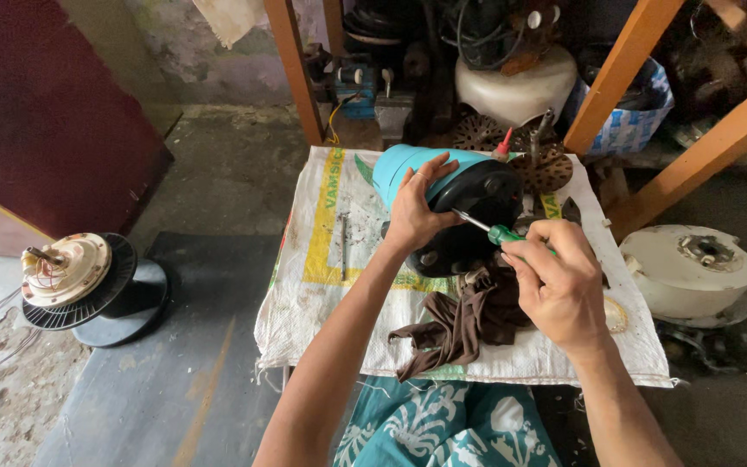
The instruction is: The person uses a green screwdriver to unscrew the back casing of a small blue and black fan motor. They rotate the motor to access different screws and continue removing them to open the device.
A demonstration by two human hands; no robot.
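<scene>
- I see my left hand (415, 207) clamped over the near-left side of a teal and black fan housing (443, 195), fingers spread on top, thumb below; the grip is firm and steadying.
- The housing lies on its side on a white woven sack (322, 285), in the middle of the scene, just beyond both hands. Its teal cone end points far-left and its black round face turns near-right, toward my right hand.
- My right hand (555, 285) is clenched around the green handle of a screwdriver (490, 229).
- The screwdriver's long axis runs from the handle at near-right up to the tip at far-left, slightly rising; the tip touches the black face, just right of my left thumb.
- So the tool meets the face from the right, nearly square to it, and the right hand is the working one, the left only bracing.
- A brown rag (460, 324) lies on the sack just near of the housing, under the right hand.
</scene>
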